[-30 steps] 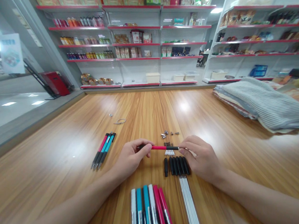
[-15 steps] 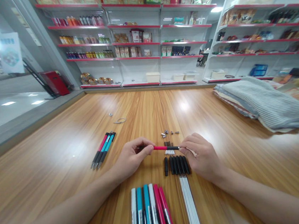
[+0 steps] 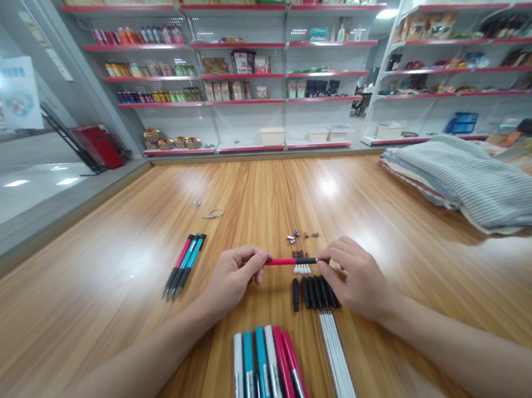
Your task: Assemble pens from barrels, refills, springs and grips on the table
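Note:
A pink pen with a black grip lies level in the air between my two hands. My left hand is closed on its pink end, thumb on top. At the black end, my right hand pinches the silvery tip between thumb and fingers. Under the pen, white plastic parts stand out on the table. Just nearer lie several black rubber grips in a row. Small metal pen tips are scattered beyond the pen.
White, blue and pink pen barrels lie at the front, with thin white refills to their right. Several whole pens rest on the left. A wire ring lies farther back. Folded cloths occupy the right; shelves stand behind.
My left hand's fingers have shifted back along the pen, baring more of the pink barrel. My right hand stays at the tip, nearly unmoved.

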Tool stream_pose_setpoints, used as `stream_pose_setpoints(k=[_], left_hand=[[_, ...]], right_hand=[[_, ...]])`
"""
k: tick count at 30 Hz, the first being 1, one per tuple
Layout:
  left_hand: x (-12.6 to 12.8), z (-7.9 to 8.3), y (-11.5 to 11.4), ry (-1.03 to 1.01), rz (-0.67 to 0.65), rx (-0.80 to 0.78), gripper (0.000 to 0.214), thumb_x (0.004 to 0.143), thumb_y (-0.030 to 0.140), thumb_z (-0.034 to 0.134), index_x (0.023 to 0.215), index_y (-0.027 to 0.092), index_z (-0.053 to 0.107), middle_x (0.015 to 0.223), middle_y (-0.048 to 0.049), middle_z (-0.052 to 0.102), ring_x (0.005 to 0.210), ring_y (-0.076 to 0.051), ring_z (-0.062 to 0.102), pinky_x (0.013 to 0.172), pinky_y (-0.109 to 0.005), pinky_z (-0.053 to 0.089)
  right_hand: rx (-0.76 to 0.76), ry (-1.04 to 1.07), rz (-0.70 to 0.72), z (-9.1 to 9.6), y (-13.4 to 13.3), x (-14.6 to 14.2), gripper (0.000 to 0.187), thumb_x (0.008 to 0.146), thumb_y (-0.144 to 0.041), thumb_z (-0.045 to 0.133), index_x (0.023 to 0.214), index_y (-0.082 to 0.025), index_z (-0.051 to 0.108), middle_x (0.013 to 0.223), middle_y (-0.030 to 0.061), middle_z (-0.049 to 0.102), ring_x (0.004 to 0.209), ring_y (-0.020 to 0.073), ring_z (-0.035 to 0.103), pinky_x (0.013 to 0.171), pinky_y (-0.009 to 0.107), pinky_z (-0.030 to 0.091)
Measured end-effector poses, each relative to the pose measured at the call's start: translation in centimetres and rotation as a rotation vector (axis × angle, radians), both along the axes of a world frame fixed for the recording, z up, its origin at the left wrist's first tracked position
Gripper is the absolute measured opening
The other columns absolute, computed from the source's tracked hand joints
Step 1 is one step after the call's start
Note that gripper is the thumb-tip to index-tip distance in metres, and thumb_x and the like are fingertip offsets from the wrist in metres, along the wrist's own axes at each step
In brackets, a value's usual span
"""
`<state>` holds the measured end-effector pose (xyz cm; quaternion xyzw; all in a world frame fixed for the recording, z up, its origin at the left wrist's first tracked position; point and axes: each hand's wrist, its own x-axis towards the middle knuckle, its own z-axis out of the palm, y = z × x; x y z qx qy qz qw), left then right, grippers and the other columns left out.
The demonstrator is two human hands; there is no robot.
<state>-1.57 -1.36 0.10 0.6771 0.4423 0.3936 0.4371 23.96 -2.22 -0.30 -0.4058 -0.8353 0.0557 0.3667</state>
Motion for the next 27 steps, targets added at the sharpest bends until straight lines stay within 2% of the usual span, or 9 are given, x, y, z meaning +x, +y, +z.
stream_pose_setpoints(k=[13,27], left_hand=[[-0.26,-0.32,0.0,-0.035,-0.015,-0.021,0.036,0.092,0.039,0.047,0.071,0.013,0.061,0.053,0.002,0.054,0.052,-0.01,0.047,0.057,-0.023,0.035],[-0.52,-0.54,0.14,-0.101,-0.059,-0.058,0.035,0.091,0.039,0.048,0.076,0.011,0.064,0.048,0.0025,0.052,0.047,-0.008,0.044,0.055,-0.023,0.033]], right_hand=[[-0.032,-0.004,0.099,-0.08,-0.18,-0.11,0.008,0.084,-0.014,0.054,0.088,-0.017,0.06,0.076,0.0054,0.058,0.075,0.0188,0.051,0.068,0.034,0.042],[-0.019,-0.009,0.182,0.3,-0.46,-0.09,0.008,0.084,-0.014,0.052,0.086,-0.016,0.059,0.072,0.0041,0.054,0.071,0.017,0.048,0.065,0.032,0.04]])
